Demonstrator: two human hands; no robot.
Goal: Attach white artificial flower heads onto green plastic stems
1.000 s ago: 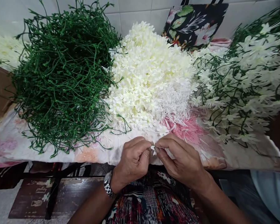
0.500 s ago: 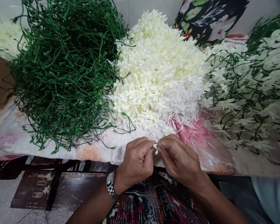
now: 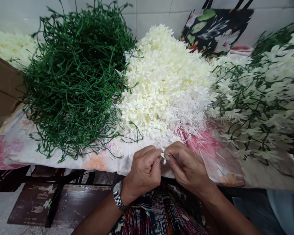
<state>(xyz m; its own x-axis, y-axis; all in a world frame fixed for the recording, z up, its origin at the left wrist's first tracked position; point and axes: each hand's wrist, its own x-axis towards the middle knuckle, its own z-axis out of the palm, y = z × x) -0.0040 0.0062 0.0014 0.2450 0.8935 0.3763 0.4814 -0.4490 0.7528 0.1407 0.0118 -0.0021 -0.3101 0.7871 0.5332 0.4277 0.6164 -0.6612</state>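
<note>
Between my fingertips is a small white artificial flower point(image 3: 164, 158), close to the front edge of the cloth. My left hand point(image 3: 147, 168), with a metal watch point(image 3: 118, 195) on its wrist, pinches the flower from one side. From the other side my right hand point(image 3: 187, 168) grips it between thumb and forefinger. The fingers cover part of it. Just beyond my hands lies a heap of cream-white flower heads point(image 3: 159, 78), with a bunch of thin white stamens point(image 3: 192, 109) at its right front. Left of that rises a large pile of green plastic stems point(image 3: 75, 78).
Assembled white flowers on green stems point(image 3: 257, 107) are heaped at the right. A floral cloth point(image 3: 95, 161) covers the table. A black floral bag point(image 3: 215, 31) stands against the tiled wall. At far left is a cardboard box point(image 3: 5, 88). Below the table sits a brown wooden board point(image 3: 80, 200).
The camera view has tilted up slightly, so the piles sit lower in the picture. Both hands keep their pinch on the flower, with hardly any movement.
</note>
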